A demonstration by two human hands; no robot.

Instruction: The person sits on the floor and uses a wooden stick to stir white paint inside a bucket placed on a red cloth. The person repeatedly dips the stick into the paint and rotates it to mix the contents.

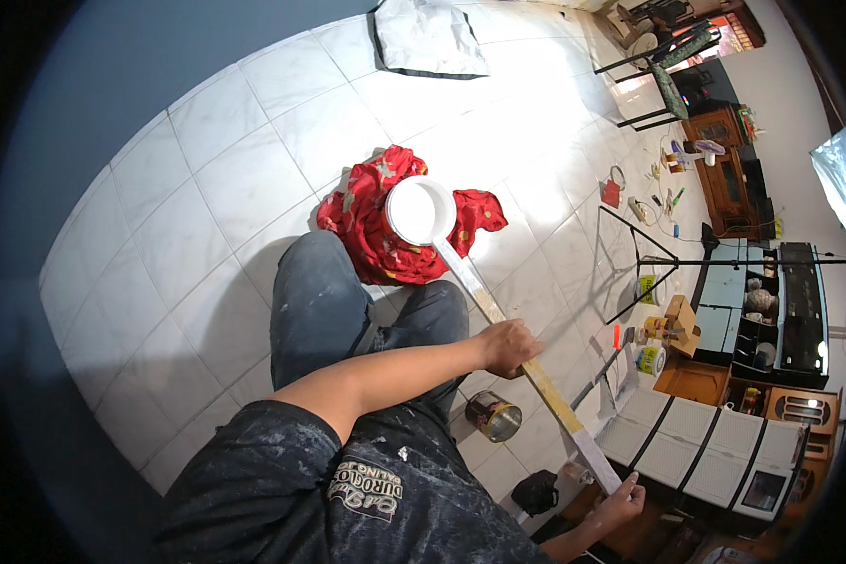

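A long wooden stick [544, 393], coated white at both ends, slants across in front of me. My left hand [509, 349] is wrapped round its middle. My right hand [615, 504] grips the near end, the thumb along its side. The far end meets the rim of a white bucket [392, 218]; whether it dips inside, I cannot make out. White paint [417, 212] or a similar white material shows within the bucket. Under and around the bucket lies a bunched red patterned cloth [371, 254], just beyond my knees.
An open metal can [493, 416] stands beside my legs. A white sheet [428, 38] lies on the tiled floor by the dark wall. To the right are a black tripod [641, 263], a cardboard box [683, 325], scattered tools, cabinets and a chair [669, 89].
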